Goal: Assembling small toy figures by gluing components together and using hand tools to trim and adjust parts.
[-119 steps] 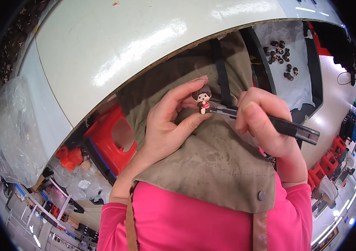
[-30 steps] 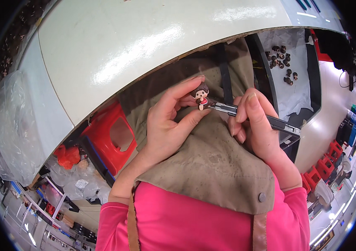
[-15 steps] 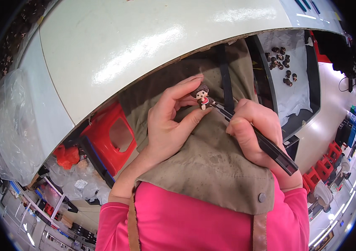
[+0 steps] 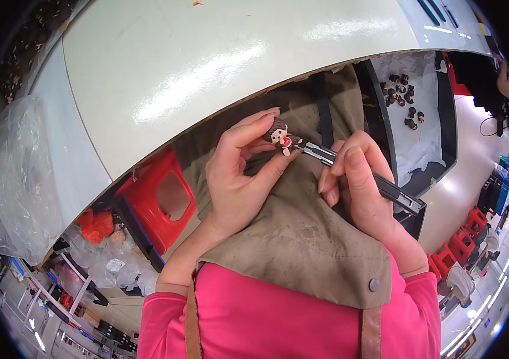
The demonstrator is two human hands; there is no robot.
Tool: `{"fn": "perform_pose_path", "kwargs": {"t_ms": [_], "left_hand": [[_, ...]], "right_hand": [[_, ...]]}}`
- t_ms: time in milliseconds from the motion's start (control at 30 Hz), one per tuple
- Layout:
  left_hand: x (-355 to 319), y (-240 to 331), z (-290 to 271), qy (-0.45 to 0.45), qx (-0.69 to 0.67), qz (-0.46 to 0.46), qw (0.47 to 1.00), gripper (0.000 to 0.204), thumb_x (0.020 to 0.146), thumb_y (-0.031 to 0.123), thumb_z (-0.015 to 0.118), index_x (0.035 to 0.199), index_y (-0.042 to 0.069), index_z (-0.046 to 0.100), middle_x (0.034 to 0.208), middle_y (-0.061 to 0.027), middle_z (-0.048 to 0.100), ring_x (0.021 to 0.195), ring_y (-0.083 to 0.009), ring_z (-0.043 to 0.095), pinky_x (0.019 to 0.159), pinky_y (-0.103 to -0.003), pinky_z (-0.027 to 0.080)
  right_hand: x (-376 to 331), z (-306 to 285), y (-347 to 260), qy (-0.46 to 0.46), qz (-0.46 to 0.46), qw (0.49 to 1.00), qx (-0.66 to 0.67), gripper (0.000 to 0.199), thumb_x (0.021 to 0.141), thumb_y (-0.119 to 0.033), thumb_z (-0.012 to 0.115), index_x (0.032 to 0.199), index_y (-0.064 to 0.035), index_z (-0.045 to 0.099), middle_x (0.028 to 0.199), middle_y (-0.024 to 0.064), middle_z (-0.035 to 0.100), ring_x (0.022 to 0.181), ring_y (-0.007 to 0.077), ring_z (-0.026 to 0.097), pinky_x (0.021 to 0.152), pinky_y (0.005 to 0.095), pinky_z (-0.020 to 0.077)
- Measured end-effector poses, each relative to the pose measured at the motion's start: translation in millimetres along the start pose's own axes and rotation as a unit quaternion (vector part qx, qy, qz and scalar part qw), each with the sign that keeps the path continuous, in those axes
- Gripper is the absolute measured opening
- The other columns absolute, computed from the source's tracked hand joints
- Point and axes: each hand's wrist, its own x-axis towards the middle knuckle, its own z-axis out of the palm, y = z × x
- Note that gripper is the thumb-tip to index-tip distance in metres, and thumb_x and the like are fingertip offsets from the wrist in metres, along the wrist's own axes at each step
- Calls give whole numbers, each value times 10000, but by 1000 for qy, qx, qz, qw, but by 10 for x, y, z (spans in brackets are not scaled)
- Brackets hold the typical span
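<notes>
A small brown-haired figurine (image 4: 283, 139) with a pale face and a red patch on its front is pinched between the thumb and fingers of my left hand (image 4: 238, 164). In my right hand (image 4: 362, 182) is a black and silver utility knife (image 4: 395, 192), held like a pen. Its tip points left and meets or nearly touches the figurine's lower right side; I cannot tell if it presses in. Both hands are above the olive apron (image 4: 302, 239) on my lap, just off the table edge.
The pale table (image 4: 206, 66) curves across the front. To the right, a dark tray (image 4: 425, 128) lined with white sheeting holds several similar figurines. At the left are a red stool (image 4: 162, 200), a clear plastic bag (image 4: 24, 179) and a red bag (image 4: 94, 226). Red stools (image 4: 461, 245) stand far right.
My left hand and the figurine have shifted slightly left and down. My right hand has turned and its grip on the knife has changed, showing more of the silver front end.
</notes>
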Motion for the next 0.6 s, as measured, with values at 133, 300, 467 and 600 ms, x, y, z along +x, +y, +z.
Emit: {"fn": "perform_pose_path", "kwargs": {"t_ms": [133, 300, 467, 600], "left_hand": [[19, 11, -47, -3, -1, -13, 1000, 500, 737, -122, 644, 1166, 37, 441, 1237, -209, 469, 982, -158, 566, 844, -289, 491], [24, 28, -13, 10, -52, -23, 998, 466, 734, -126, 648, 1133, 6, 446, 1228, -199, 481, 972, -175, 590, 836, -289, 508], [-31, 10, -91, 9, -63, -45, 997, 469, 737, -124, 648, 1137, 6, 439, 1238, -195, 475, 974, -167, 589, 841, -290, 503], [-21, 11, -60, -6, -52, -33, 998, 495, 731, -144, 635, 1151, 15, 426, 1254, -209, 452, 982, -170, 578, 854, -296, 496]], "right_hand": [[39, -19, 13, -38, 16, 997, 72, 278, 944, -307, 464, 840, -49, 443, 726, 69, 551, 582, 81, 494, 566, 213, 426], [26, 113, -93, -12, -4, 1000, 19, 340, 931, -405, 440, 855, -77, 393, 654, 112, 505, 482, 131, 442, 474, 229, 387], [55, -9, -125, 9, -150, 986, 67, 343, 934, -427, 410, 862, -92, 384, 644, 83, 488, 455, 112, 426, 436, 227, 369], [3, -105, -198, -37, -148, 988, 6, 287, 934, -342, 465, 862, -64, 453, 721, 86, 534, 579, 126, 482, 555, 250, 419]]}}
